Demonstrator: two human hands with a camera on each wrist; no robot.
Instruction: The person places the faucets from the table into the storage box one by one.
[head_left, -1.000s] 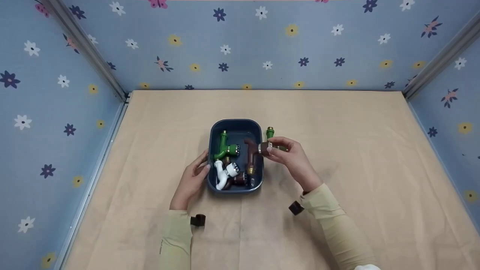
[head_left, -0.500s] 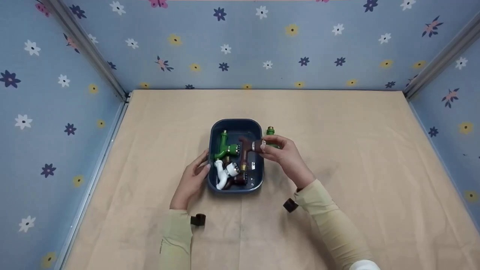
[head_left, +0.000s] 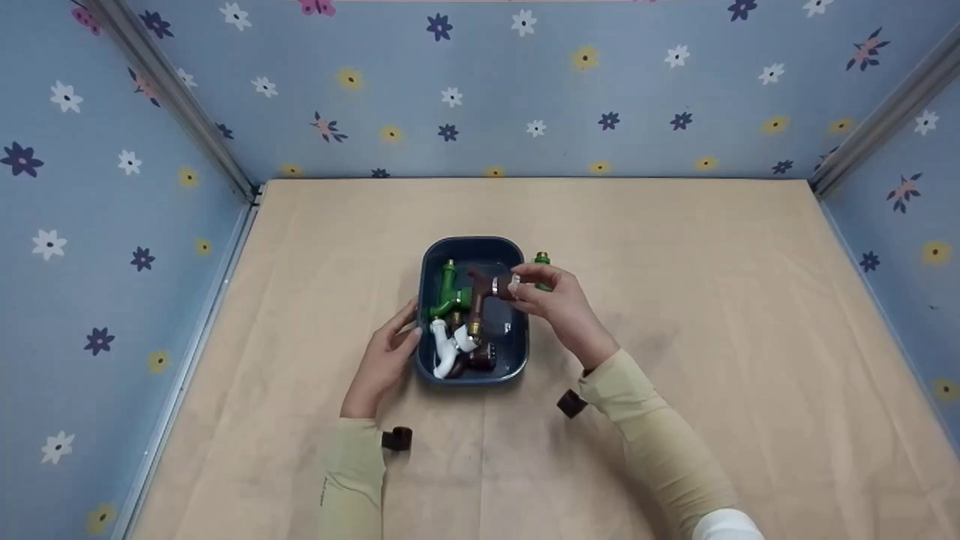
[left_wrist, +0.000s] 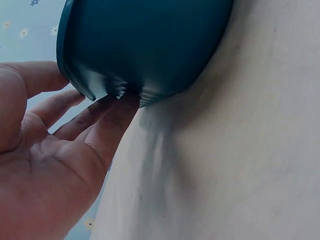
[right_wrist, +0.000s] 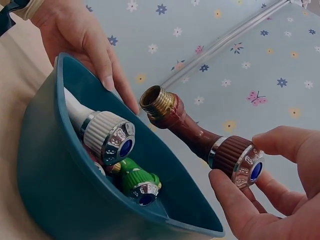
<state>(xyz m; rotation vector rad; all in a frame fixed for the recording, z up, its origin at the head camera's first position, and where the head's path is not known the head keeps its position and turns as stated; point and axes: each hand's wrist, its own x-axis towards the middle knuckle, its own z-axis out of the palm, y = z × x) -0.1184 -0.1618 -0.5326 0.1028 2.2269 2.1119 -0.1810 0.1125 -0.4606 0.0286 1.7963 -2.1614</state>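
My right hand (head_left: pixel 559 304) pinches the ribbed knob of a brown faucet (head_left: pixel 480 300) between thumb and fingertips. The faucet hangs over the dark blue bin (head_left: pixel 510 371), its brass threaded end (right_wrist: pixel 156 100) pointing away from the hand in the right wrist view. My left hand (head_left: pixel 381 367) rests on the bin's left side, with extended fingers (left_wrist: pixel 112 120) touching the outer wall and the thumb at the rim. Inside the bin lie a green faucet (head_left: pixel 448 281), a white faucet (head_left: pixel 444 349) and another brown faucet (head_left: pixel 480 356), partly hidden beneath the white one.
Another green faucet (head_left: pixel 541 259) lies on the table just right of the bin, mostly hidden behind my right hand. Beige cloth (head_left: pixel 690 247) covers the table. Flowered blue panels (head_left: pixel 525 90) stand along the back and both sides.
My right hand has moved left with the brown faucet, from the bin's right edge to over its middle, where it now partly covers the green faucet. My left hand stays put.
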